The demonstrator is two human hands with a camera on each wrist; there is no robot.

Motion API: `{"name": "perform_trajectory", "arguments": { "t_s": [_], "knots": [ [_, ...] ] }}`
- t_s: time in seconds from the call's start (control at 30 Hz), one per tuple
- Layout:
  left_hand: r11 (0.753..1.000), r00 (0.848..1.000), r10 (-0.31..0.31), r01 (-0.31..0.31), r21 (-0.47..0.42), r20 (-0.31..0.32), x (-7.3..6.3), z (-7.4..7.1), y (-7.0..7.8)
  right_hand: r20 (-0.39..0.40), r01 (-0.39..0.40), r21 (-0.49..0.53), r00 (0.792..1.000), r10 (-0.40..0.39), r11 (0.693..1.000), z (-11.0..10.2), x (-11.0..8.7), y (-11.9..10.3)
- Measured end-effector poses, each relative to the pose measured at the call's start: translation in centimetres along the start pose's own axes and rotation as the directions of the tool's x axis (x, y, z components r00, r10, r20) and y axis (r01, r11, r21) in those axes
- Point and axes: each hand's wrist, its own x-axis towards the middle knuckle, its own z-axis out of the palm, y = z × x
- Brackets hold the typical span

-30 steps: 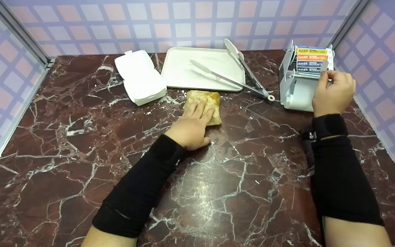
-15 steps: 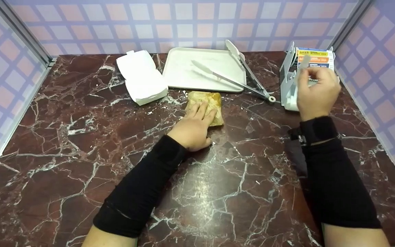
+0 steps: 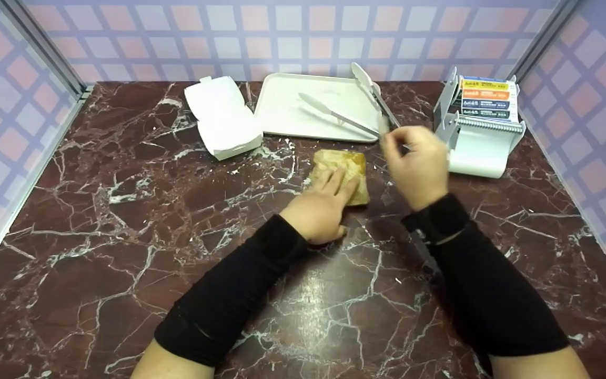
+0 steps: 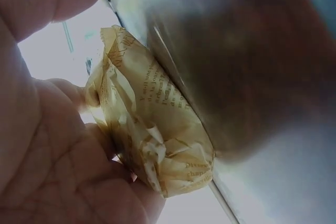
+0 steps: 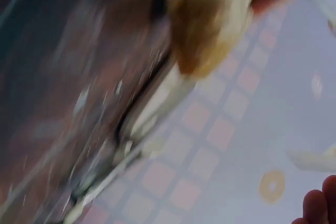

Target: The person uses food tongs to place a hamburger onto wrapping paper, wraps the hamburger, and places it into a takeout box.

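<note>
A packet wrapped in printed yellowish paper [image 3: 354, 163] lies on the table, with a darker golden patch at its far right corner. In the left wrist view, creased folds and lines of brown print show on the wrapper [image 4: 157, 98]. My left hand [image 3: 316, 215] rests on the packet from the near left, fingers straight. To the right of the packet my right hand [image 3: 417, 163] is raised, thumb and forefinger pinching a small pale translucent strip [image 3: 384, 126]. That strip overlaps the tongs in the head view. The right wrist view is blurred; the strip [image 5: 310, 159] shows beside the fingertips.
Metal tongs with pale tips [image 3: 317, 102] lie across a cream tray [image 3: 282, 123] at the back. An opened white box [image 3: 229, 129] stands left of the tray. At the back right is a dispenser [image 3: 487, 142] with colourful label strips. White crumbs dot the table.
My right hand has moved left from the dispenser towards the packet, carrying the strip. The packet and my left hand have shifted slightly right and nearer.
</note>
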Motion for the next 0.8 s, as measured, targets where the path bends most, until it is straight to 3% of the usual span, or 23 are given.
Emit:
{"name": "perform_trajectory", "arguments": {
  "t_s": [0.07, 0.23, 0.43, 0.6, 0.8],
  "knots": [
    [1.0, 1.0, 0.012, -0.012, 0.008, 0.0, 0.0, 0.1, 0.3, 0.054, 0.035, -0.003, 0.998, -0.035, 0.999, 1.0, -0.3, -0.9],
    [0.997, 0.999, 0.048, -0.048, 0.058, -0.009, -0.1, 0.3, 0.7, 0.197, 0.032, -0.018, 0.98, -0.028, 0.999, 3.6, -0.6, -2.4],
    [0.993, 0.997, 0.071, -0.071, 0.099, -0.001, 0.0, 0.3, 0.9, 0.265, -0.026, -0.043, 0.963, 0.037, 0.999, 5.6, -0.4, -2.3],
    [0.992, 0.994, 0.105, -0.105, 0.072, 0.005, -0.1, 0.3, 0.7, 0.283, -0.132, -0.007, 0.951, 0.129, 0.991, 6.9, 0.0, -1.9],
    [0.988, 0.99, 0.138, -0.139, 0.071, 0.022, -0.9, 0.1, -0.1, 0.295, -0.295, -0.002, 0.913, 0.282, 0.956, 7.6, 0.2, -1.5]
  ]
}}
